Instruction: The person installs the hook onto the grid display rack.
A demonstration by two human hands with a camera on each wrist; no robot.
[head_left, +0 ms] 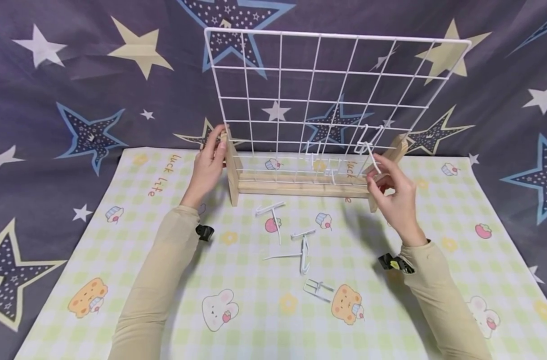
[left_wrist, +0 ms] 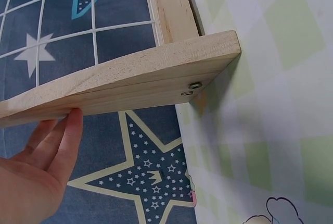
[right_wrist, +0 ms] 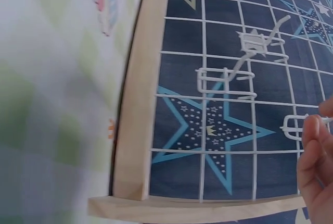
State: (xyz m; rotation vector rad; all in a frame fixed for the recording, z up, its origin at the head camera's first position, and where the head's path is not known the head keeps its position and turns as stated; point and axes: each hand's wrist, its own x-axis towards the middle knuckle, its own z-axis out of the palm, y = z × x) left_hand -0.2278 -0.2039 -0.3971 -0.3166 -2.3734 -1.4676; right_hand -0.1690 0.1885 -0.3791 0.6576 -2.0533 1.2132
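A white wire grid panel stands in a wooden stand. My left hand holds the stand's left upright near its top, fingertips against the outer face. At the grid's lower right, my right hand pinches a white wire hook; its looped back overlaps the grid wires in the right wrist view. Two more white hooks, one lower and one beyond it, hang on the grid near the base bar.
Several loose white hooks lie on the checked tablecloth before the stand: one near the base, one in the middle, and a double-pronged one nearer me. A dark star-patterned cloth hangs behind the table.
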